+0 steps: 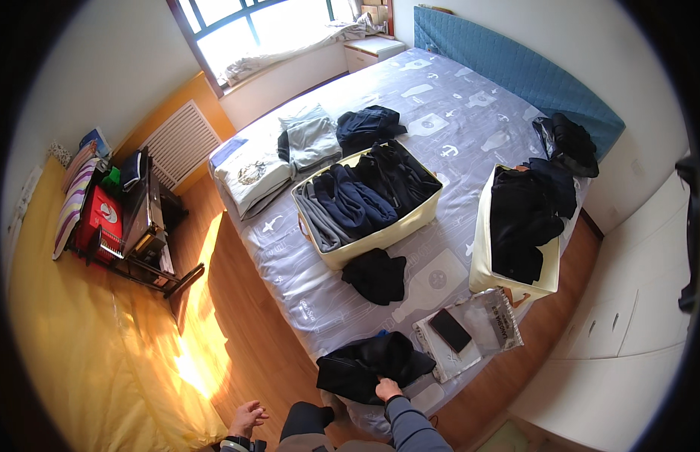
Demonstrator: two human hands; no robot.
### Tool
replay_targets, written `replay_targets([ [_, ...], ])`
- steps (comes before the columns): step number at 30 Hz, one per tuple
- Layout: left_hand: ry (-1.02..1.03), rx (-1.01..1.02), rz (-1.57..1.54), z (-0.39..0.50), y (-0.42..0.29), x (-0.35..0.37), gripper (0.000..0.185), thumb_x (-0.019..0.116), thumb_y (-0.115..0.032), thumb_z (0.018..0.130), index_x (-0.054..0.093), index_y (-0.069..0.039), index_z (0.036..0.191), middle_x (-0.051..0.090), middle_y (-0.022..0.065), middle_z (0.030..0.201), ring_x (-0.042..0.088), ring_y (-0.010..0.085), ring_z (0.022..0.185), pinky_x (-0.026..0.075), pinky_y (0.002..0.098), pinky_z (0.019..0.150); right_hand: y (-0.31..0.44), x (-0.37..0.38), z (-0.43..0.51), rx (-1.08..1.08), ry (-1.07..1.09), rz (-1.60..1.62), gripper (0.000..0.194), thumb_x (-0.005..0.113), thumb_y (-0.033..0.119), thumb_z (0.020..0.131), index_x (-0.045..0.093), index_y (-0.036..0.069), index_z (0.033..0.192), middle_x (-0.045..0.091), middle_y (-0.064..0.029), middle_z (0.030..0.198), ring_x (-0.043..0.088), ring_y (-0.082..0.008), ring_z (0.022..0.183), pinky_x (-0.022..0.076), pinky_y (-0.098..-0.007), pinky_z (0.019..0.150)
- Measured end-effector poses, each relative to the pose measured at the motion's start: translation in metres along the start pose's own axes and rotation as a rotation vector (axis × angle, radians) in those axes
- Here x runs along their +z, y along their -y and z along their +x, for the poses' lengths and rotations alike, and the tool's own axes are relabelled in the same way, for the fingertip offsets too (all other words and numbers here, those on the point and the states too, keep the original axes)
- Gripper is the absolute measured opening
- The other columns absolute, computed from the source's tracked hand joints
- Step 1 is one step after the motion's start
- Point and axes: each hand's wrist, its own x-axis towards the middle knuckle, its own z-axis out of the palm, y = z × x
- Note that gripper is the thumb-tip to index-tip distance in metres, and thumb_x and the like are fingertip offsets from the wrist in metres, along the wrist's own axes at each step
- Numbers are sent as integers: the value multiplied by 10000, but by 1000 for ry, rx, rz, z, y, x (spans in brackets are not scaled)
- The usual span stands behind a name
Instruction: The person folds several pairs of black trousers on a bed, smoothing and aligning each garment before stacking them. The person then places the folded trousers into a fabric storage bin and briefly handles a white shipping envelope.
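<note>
My right hand (388,390) pinches the near edge of a black garment (355,370), which lies crumpled at the bed's foot. Apart from everything, my left hand (248,417) hangs in the air beside the bed, fingers spread and holding nothing. A smaller black cloth (376,277) rests farther in, against a cream fabric storage bin (378,243) packed with folded grey, navy blue and black clothes (358,198). Right of the garment, a dark smartphone (450,330) sits on a clear plastic packaging bag (485,325) that bears writing.
Another cream bin (481,254) holds heaped dark clothes (522,220) at the bed's right edge. Folded light shirts (254,175) and a dark blue garment (369,125) lie behind the first bin. A black-framed rack (146,237) stands left on the wooden floor (254,305); white cabinets (604,327) line the right.
</note>
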Motion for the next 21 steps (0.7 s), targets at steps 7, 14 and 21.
replay_targets([
  [7, 302, 78, 197, 48, -38, 34, 579, 682, -163, 1050, 491, 28, 1562, 670, 182, 1404, 736, 247, 1094, 574, 364, 891, 11, 2, -24, 46, -40, -38, 625, 449, 249, 989, 492, 180, 1608, 633, -261, 1457, 589, -451, 1363, 458, -562, 1162],
  [14, 291, 61, 295, 91, -72, -17, 529, 633, -128, 1077, 489, 18, 1565, 683, 160, 1358, 724, 237, 1097, 560, 368, 908, 17, 9, -28, 107, -154, -53, 544, 492, 251, 973, 604, 148, 1495, 657, -271, 1411, 606, -476, 1323, 476, -568, 1144],
  [21, 248, 1, 339, 134, -79, -63, 535, 658, -114, 1051, 511, 24, 1547, 709, 134, 1314, 740, 218, 1001, 556, 341, 795, 29, 11, -34, 215, -177, -75, 532, 498, 260, 989, 588, 185, 1508, 654, -238, 1441, 601, -455, 1346, 485, -566, 1141],
])
